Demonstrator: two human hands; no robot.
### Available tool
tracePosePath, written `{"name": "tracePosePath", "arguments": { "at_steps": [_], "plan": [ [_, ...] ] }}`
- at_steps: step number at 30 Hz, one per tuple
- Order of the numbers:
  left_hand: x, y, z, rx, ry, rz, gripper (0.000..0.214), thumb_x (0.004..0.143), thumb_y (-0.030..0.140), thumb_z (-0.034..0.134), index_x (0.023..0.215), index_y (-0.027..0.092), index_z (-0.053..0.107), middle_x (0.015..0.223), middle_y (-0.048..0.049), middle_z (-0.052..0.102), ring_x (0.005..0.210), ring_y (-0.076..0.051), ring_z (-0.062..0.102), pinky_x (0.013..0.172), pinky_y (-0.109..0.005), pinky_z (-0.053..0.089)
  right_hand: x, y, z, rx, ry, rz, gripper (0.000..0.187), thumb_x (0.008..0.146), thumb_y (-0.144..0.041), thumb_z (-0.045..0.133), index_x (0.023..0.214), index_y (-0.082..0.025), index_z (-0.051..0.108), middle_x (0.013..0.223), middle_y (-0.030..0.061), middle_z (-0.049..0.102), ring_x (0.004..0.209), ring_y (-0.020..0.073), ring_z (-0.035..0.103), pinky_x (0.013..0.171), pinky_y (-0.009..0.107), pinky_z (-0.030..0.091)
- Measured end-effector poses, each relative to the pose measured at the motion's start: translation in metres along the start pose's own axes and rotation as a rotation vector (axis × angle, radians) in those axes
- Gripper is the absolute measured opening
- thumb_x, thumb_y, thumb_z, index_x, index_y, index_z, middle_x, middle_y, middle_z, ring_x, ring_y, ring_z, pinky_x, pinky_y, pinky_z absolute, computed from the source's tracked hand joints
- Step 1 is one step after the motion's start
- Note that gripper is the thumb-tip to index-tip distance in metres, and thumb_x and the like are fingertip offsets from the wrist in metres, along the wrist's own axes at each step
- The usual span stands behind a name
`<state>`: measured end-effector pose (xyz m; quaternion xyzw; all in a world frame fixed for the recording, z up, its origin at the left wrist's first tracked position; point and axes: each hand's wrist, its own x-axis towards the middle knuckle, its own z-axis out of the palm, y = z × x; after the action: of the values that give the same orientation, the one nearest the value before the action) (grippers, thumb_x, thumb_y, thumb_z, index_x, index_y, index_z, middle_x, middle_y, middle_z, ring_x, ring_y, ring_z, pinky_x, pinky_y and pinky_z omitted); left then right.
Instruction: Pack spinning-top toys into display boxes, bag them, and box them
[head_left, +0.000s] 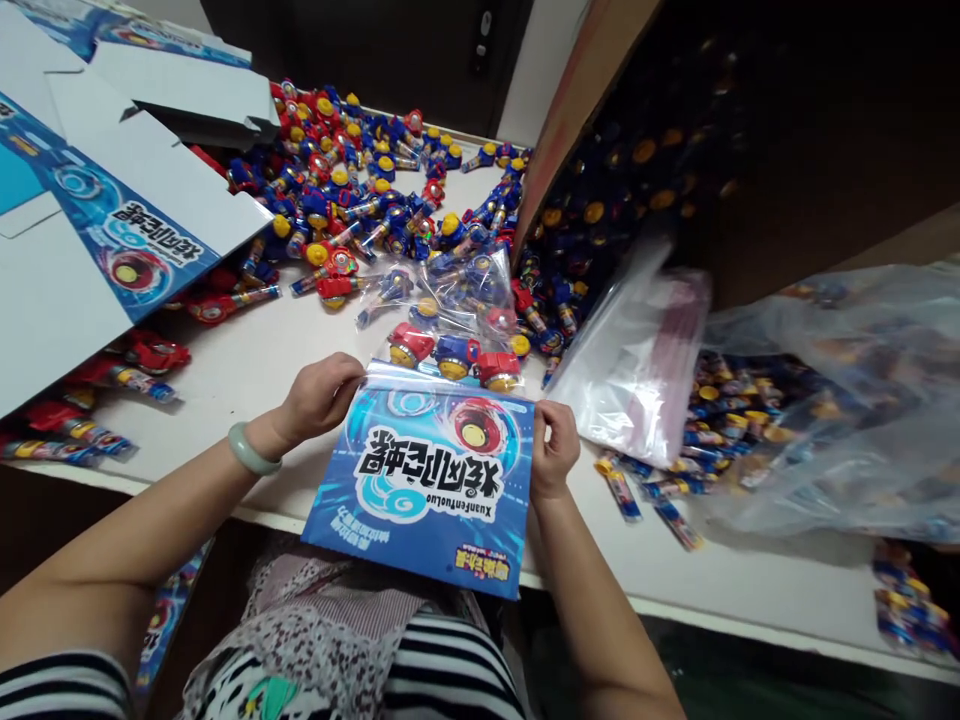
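Two hands hold one blue bag up by its top edge, a firm pinch at each corner: the left hand at one end, the right hand at the other. The bag hangs between them toward the wearer, its print upside down from this view. Just past its top edge, three toys, red and blue spinning tops, lie in a row, near but apart from both hands. Beyond them sits one clear bag with more toys inside, and farther out a heap of loose toys, too many to count.

Left of the left hand lies one flattened printed carton, with several red toys below it. Right of the right hand: one clear zip bag, one big plastic sack full of striped tubes, and a few loose tubes on the white table — all within a short reach. One pale green bangle circles the left wrist.
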<state>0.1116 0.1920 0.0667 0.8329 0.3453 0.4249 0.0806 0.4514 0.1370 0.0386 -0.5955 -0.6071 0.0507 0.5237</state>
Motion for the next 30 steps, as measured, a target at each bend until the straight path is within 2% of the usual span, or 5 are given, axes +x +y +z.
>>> {"name": "tracePosePath", "arguments": {
  "at_steps": [11,19,22,26,30],
  "plan": [
    [-0.012,0.010,-0.004,0.011,-0.043,0.002,0.015,0.091,0.016,0.050,0.101,0.023,0.058,0.087,-0.0068,0.071,0.081,-0.020,0.069,0.071,-0.032,0.056,-0.041,-0.015,-0.029,0.017,0.041,-0.221,0.020,0.089,-0.013,0.058,0.098,-0.029,0.065,0.084,0.0038,0.069,0.076,0.0223,0.066,0.066,0.039,0.054],
    [-0.074,0.037,-0.023,-0.018,0.017,0.191,0.035,0.089,0.004,0.052,0.118,0.024,0.054,0.089,-0.0050,0.067,0.076,-0.015,0.065,0.066,-0.025,0.054,-0.104,-0.036,-0.058,0.059,-0.102,-0.357,0.035,0.086,-0.002,0.051,0.112,-0.024,0.062,0.089,0.0045,0.066,0.079,0.0183,0.064,0.063,0.033,0.053],
    [-0.094,0.045,-0.017,-0.077,0.083,0.041,0.038,0.087,0.005,0.057,0.120,0.025,0.054,0.093,-0.0048,0.067,0.084,-0.016,0.066,0.073,-0.028,0.056,-0.112,-0.032,-0.051,0.017,-0.029,-0.346,0.033,0.087,-0.006,0.050,0.112,-0.025,0.061,0.092,0.0050,0.066,0.082,0.0195,0.065,0.067,0.036,0.055],
    [-0.090,0.038,0.007,-0.222,0.152,-0.411,0.027,0.091,0.024,0.060,0.118,0.020,0.057,0.109,-0.0094,0.066,0.098,-0.020,0.066,0.084,-0.034,0.057,-0.100,-0.016,-0.034,-0.070,0.013,-0.219,0.027,0.089,-0.016,0.056,0.114,-0.024,0.060,0.100,0.0062,0.067,0.090,0.0206,0.067,0.074,0.036,0.056],
    [-0.066,0.024,0.023,-0.391,0.052,-0.692,0.021,0.089,0.033,0.055,0.101,0.018,0.062,0.098,-0.0068,0.069,0.091,-0.020,0.065,0.079,-0.032,0.053,-0.069,-0.008,-0.022,-0.131,-0.239,0.035,0.031,0.087,-0.029,0.054,0.115,-0.021,0.063,0.106,0.0086,0.072,0.093,0.0226,0.068,0.076,0.034,0.055]
  ]
}}
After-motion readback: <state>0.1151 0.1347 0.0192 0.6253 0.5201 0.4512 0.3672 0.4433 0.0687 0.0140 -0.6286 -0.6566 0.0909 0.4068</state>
